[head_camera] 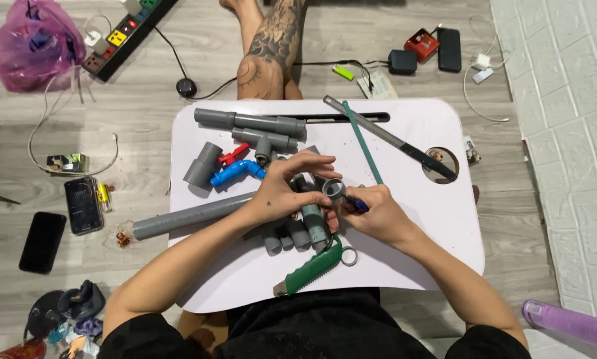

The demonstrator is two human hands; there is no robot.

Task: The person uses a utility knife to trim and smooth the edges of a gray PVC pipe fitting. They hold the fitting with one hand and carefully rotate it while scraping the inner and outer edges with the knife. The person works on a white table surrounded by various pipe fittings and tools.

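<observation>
— Grey plank floor, white brick-pattern wall at the right, and a small white worktop point(418, 259) across the lap?

— Yes. Nearest on it, a green folding saw point(309, 269), lying flat at the front edge, just below the hands.

— And the hands?

— Left hand point(286, 193) curled around a short grey pipe fitting point(313, 216), thumb and fingers closed on it, ring-shaped opening point(333, 189) turned up. Right hand point(378, 214) closed on a dark blue pen-like tool point(357, 205), tip touching the rim of that opening. Fitting held just above the worktop centre, hands touching each other.

— Under the hands?

— A few short grey pipe stubs point(284, 237), side by side, partly hidden by the left wrist. A long grey pipe point(189, 217) running left from there, its end sticking out past the worktop edge.

— Farther back?

— Blue elbow fitting point(237, 173), a small red piece point(234, 156) just beside it, a grey sleeve point(202, 164) to the left. Beyond those, a grey tee point(264, 141) and a longer grey pipe with couplings point(252, 121). To the right, a thin green rod point(363, 143) crossed near a long metal blade with a dark handle point(395, 138), ending by a round cup hole point(440, 164).

— On the floor beyond?

— A tattooed leg point(272, 50), a power strip point(122, 36), a purple plastic bag point(32, 43), phones point(82, 205) at the left.
</observation>
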